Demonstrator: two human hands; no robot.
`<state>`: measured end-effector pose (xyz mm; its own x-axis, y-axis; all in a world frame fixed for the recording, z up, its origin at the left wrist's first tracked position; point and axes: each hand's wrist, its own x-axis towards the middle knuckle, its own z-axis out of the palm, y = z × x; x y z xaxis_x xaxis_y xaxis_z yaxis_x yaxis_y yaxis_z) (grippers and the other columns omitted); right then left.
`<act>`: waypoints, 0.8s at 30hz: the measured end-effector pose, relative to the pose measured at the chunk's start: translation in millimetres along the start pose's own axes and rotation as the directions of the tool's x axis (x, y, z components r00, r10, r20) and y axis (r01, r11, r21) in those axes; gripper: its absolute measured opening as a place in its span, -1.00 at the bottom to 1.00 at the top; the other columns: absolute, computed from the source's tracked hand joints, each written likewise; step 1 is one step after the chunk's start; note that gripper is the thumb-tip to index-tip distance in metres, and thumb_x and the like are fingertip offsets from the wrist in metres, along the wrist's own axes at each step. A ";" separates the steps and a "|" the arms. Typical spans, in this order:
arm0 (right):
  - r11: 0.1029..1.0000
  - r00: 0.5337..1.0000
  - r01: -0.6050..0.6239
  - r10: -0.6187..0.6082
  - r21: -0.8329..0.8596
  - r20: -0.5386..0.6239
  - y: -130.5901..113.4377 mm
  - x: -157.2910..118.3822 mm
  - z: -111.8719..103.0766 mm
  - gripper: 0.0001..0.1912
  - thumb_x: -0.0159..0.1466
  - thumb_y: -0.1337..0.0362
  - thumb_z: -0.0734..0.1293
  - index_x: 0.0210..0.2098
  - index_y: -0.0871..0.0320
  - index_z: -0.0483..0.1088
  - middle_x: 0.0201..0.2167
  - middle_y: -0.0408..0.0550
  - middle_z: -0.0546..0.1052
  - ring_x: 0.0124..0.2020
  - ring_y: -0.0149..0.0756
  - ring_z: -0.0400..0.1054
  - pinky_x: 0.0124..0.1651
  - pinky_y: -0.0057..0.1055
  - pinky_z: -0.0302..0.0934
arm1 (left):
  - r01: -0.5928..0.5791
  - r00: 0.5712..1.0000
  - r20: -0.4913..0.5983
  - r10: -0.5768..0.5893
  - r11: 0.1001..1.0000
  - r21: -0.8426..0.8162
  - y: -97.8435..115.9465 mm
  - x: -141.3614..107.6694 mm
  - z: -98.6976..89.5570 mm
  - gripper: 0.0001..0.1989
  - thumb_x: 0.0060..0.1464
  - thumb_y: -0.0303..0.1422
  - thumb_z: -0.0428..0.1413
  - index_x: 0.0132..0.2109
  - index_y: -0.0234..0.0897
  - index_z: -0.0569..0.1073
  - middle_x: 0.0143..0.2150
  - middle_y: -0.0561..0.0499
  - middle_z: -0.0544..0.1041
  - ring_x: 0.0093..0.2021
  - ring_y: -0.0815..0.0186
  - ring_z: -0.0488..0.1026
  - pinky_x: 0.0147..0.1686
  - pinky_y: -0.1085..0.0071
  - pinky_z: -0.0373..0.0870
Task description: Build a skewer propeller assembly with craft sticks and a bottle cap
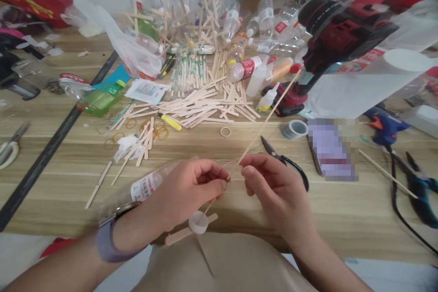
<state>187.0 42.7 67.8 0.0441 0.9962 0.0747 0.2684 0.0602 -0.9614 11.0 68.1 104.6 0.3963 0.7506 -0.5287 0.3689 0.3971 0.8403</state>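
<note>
My left hand (200, 182) is closed in a pinch on a long thin wooden skewer (265, 121), which slants up to the right. A small dark bit shows at its fingertips. The skewer's lower end reaches a white bottle cap (198, 222) with flat craft sticks (179, 236) around it, above my lap. My right hand (273, 187) has its fingers curled beside the skewer, the index fingertip close to it. What that hand pinches is too small to make out. A thin wire or thread runs near both hands. Under my left forearm lies a clear plastic bottle (145, 185).
Black scissors (278, 157), a small spool (294, 129) and a phone (330, 150) lie beyond my right hand. Piled craft sticks (191, 105), plastic bottles (246, 68) and a red power drill (345, 27) stand farther back. A glue gun (385, 123) and pliers (422, 191) are at right.
</note>
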 end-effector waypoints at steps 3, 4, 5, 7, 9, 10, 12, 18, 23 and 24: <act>0.998 0.996 -0.038 0.033 0.053 0.084 -2.7 7.6 2.2 -0.79 0.23 0.15 0.35 -0.45 0.13 0.37 -0.61 -0.20 0.40 -0.64 -0.46 0.20 -0.60 -0.50 0.11 | -0.011 1.000 0.026 0.011 1.000 -0.004 -0.8 2.3 -1.3 -0.89 0.08 -0.34 0.13 -0.27 -0.26 0.51 -0.47 0.15 0.46 -0.45 0.39 0.36 -0.41 0.47 0.27; 0.997 0.994 -0.050 0.045 0.053 0.103 -3.2 9.6 3.2 -0.77 0.23 0.14 0.34 -0.48 0.13 0.34 -0.63 -0.21 0.37 -0.64 -0.47 0.18 -0.60 -0.50 0.10 | -0.013 0.999 0.039 0.013 1.000 -0.008 -1.1 3.1 -1.8 -0.90 0.08 -0.35 0.13 -0.28 -0.26 0.51 -0.47 0.15 0.46 -0.45 0.40 0.36 -0.40 0.47 0.27; 0.997 0.992 -0.059 0.053 0.049 0.117 -3.4 11.2 4.0 -0.75 0.24 0.14 0.33 -0.50 0.13 0.32 -0.65 -0.23 0.33 -0.64 -0.47 0.17 -0.60 -0.51 0.08 | -0.013 0.998 0.055 0.014 1.000 -0.019 -1.6 3.9 -2.6 -0.91 0.08 -0.35 0.13 -0.30 -0.26 0.51 -0.47 0.15 0.45 -0.45 0.40 0.36 -0.40 0.47 0.27; 0.997 0.988 -0.067 0.059 0.047 0.143 -2.9 13.2 4.8 -0.73 0.26 0.14 0.31 -0.51 0.12 0.29 -0.68 -0.26 0.27 -0.64 -0.47 0.14 -0.60 -0.51 0.04 | -0.007 0.995 0.096 0.013 0.998 -0.064 -3.1 5.4 -4.6 -0.92 0.08 -0.35 0.12 -0.32 -0.25 0.49 -0.47 0.15 0.45 -0.46 0.41 0.36 -0.40 0.47 0.27; 0.995 0.983 -0.073 0.062 0.063 0.171 -1.7 13.9 4.5 -0.72 0.26 0.12 0.30 -0.50 0.12 0.28 -0.67 -0.26 0.26 -0.63 -0.47 0.12 -0.59 -0.51 0.03 | 0.014 0.989 0.148 0.006 0.991 -0.132 -5.2 7.3 -7.2 -0.93 0.07 -0.35 0.14 -0.33 -0.25 0.48 -0.49 0.14 0.45 -0.48 0.41 0.36 -0.41 0.46 0.27; 0.994 0.981 -0.078 0.063 0.075 0.184 -1.0 14.0 4.2 -0.71 0.26 0.11 0.30 -0.50 0.12 0.28 -0.67 -0.26 0.26 -0.63 -0.47 0.11 -0.59 -0.51 0.02 | 0.027 0.984 0.177 0.003 0.986 -0.166 -6.4 8.3 -8.6 -0.93 0.06 -0.36 0.15 -0.32 -0.25 0.48 -0.49 0.14 0.45 -0.49 0.42 0.35 -0.41 0.46 0.27; 0.991 0.976 -0.086 0.064 0.101 0.209 0.2 13.9 3.3 -0.72 0.27 0.10 0.29 -0.48 0.12 0.28 -0.66 -0.27 0.25 -0.63 -0.47 0.10 -0.59 -0.51 0.00 | 0.057 0.972 0.234 -0.002 0.972 -0.227 -8.3 10.3 -11.2 -0.94 0.06 -0.37 0.17 -0.31 -0.26 0.48 -0.50 0.14 0.46 -0.50 0.44 0.34 -0.42 0.47 0.27; 0.984 0.970 -0.075 0.034 0.164 0.240 0.1 14.4 1.6 -0.77 0.30 0.18 0.28 -0.46 0.12 0.28 -0.63 -0.27 0.25 -0.61 -0.48 0.09 -0.57 -0.51 0.00 | 0.150 0.947 0.318 -0.032 0.923 -0.354 -9.0 14.9 -13.7 -0.92 0.09 -0.37 0.18 -0.29 -0.31 0.50 -0.43 0.09 0.49 -0.41 0.43 0.44 -0.49 0.52 0.27; 0.978 0.964 -0.087 0.035 0.187 0.265 -0.3 15.0 0.6 -0.76 0.30 0.17 0.28 -0.46 0.11 0.27 -0.63 -0.29 0.24 -0.61 -0.48 0.12 -0.57 -0.52 0.04 | 0.187 0.944 0.324 -0.059 0.907 -0.378 -9.7 15.9 -10.1 -0.94 0.08 -0.39 0.19 -0.31 -0.30 0.51 -0.47 0.10 0.48 -0.45 0.46 0.40 -0.53 0.57 0.23; 0.977 0.963 -0.090 0.036 0.192 0.269 0.0 15.3 0.6 -0.76 0.30 0.17 0.28 -0.46 0.11 0.27 -0.63 -0.29 0.25 -0.61 -0.48 0.13 -0.56 -0.52 0.06 | 0.191 0.945 0.322 -0.062 0.903 -0.385 -9.9 15.6 -9.1 -0.94 0.08 -0.40 0.19 -0.32 -0.31 0.50 -0.48 0.10 0.48 -0.46 0.47 0.39 -0.54 0.57 0.22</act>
<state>187.1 58.1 68.8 -0.2062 0.9779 -0.0340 0.0734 -0.0192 -0.9971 5.8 80.7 89.1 0.6224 0.5139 -0.5903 0.0852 0.7052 0.7038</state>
